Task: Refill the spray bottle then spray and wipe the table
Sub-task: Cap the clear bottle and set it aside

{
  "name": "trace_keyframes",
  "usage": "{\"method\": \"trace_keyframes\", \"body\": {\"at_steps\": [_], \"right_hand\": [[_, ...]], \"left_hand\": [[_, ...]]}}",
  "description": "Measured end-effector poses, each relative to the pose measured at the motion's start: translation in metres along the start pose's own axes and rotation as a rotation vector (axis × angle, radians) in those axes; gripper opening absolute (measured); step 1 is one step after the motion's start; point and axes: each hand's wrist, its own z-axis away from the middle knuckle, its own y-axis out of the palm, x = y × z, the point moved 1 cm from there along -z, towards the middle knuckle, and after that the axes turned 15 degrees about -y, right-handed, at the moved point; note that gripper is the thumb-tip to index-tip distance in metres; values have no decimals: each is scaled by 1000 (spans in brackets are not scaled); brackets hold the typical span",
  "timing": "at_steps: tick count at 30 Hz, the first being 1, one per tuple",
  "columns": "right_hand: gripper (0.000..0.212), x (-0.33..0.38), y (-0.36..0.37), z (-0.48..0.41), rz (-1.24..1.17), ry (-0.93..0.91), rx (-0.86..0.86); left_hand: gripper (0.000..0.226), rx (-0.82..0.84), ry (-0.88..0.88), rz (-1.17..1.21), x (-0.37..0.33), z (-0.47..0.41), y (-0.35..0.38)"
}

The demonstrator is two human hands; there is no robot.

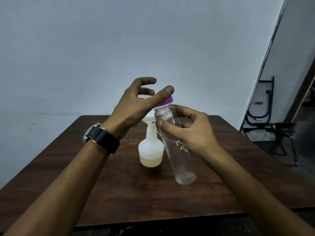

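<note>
Two hands meet above our dark wooden tabletop (119,184). Our right hand (192,132) grips a clear plastic bottle (180,164) round its upper body, tilted and lifted. Our left hand (136,103) is spread loose and holds nothing, thumb by the purple cap (166,101). Just left, the white spray bottle (150,150) stands mid-tabletop, a funnel (150,119) in its neck, yellowish liquid low inside

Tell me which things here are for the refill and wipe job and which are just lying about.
For the job: spray bottle, funnel, clear bottle in the right hand, purple cap, table.
Lying about: folded black frame by the wall, wristwatch.
</note>
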Motion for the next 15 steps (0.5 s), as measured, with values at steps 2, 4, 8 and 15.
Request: {"method": "trace_keyframes", "body": {"at_steps": [2, 4, 8, 15], "right_hand": [[39, 1, 1, 0, 0, 0, 6], [37, 2, 2, 0, 8, -5, 13], [43, 2, 5, 2, -10, 7, 8], [43, 4, 3, 2, -26, 9, 14]], "left_hand": [[72, -88, 16, -38, 1, 0, 0], [70, -43, 1, -9, 3, -1, -1], [53, 131, -63, 220, 1, -2, -2], [66, -5, -37, 204, 3, -2, -1]]}}
